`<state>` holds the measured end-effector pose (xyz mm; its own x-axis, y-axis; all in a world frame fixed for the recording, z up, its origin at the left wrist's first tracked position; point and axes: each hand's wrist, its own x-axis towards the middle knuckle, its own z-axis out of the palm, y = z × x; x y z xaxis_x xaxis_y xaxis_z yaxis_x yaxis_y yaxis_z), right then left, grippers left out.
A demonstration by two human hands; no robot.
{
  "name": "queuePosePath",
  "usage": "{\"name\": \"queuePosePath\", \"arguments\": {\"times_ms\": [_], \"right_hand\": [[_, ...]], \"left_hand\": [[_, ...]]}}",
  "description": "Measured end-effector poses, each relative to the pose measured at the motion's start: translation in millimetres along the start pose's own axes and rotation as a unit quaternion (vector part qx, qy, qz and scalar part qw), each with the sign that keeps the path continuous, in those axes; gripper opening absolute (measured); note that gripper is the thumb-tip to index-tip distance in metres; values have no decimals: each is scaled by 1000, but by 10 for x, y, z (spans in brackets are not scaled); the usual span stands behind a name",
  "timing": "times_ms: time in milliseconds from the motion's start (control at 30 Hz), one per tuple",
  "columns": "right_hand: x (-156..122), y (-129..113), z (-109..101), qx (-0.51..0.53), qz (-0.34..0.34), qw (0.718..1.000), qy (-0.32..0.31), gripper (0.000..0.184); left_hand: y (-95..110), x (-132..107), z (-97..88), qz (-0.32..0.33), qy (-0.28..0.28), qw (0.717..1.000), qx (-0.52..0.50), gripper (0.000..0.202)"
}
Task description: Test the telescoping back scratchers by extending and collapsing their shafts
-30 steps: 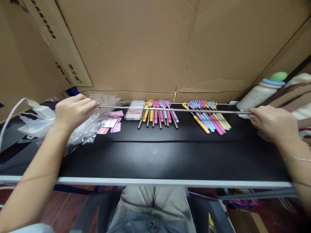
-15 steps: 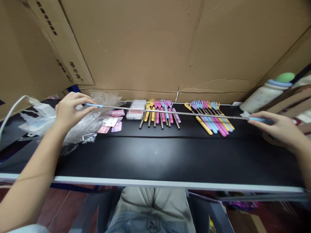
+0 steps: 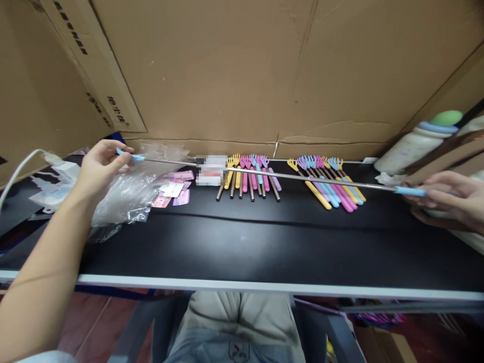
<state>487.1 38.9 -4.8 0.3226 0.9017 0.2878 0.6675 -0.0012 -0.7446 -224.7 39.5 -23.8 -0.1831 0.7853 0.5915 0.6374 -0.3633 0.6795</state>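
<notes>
A long back scratcher with a thin metal telescopic rod is stretched across the view above the desk. My left hand pinches its light blue head end, whose prongs are partly hidden by the fingers. At the far right my right hand is closed around the light blue handle. Behind the rod lies a group of back scratcher heads and loose handles in yellow, pink, blue and purple. To the right of it is a fanned row of back scratchers with handles fitted.
Clear plastic bags and a white plugged charger lie at the left, beside small printed cards. A pale bottle with a green lid stands back right. Cardboard walls the desk's rear; a pale strip edges its front.
My hands have moved farther apart, the left hand leftward and the right hand rightward. The back scratcher's rod now spans a greater length. The items lying on the desk stay put.
</notes>
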Motion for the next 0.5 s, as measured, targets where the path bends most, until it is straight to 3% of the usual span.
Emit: {"name": "queuePosePath", "arguments": {"times_ms": [67, 133, 233, 367, 500], "right_hand": [[-18, -79, 50, 141, 76, 986, -40, 36], [-22, -180, 124, 227, 109, 968, 3, 24], [-5, -316, 256, 279, 123, 951, 49, 23], [8, -414, 416, 343, 167, 922, 65, 29], [3, -460, 516, 441, 185, 870, 117, 29]], "left_hand": [[-21, 1, 17, -5, -1, 1000, -4, 35], [-59, 7, 44, -1, -3, 1000, 5, 39], [-145, 19, 95, 1, -1, 1000, 0, 37], [-273, 30, 140, -54, 14, 995, -88, 32], [-384, 43, 125, -68, 11, 989, -128, 37]]}}
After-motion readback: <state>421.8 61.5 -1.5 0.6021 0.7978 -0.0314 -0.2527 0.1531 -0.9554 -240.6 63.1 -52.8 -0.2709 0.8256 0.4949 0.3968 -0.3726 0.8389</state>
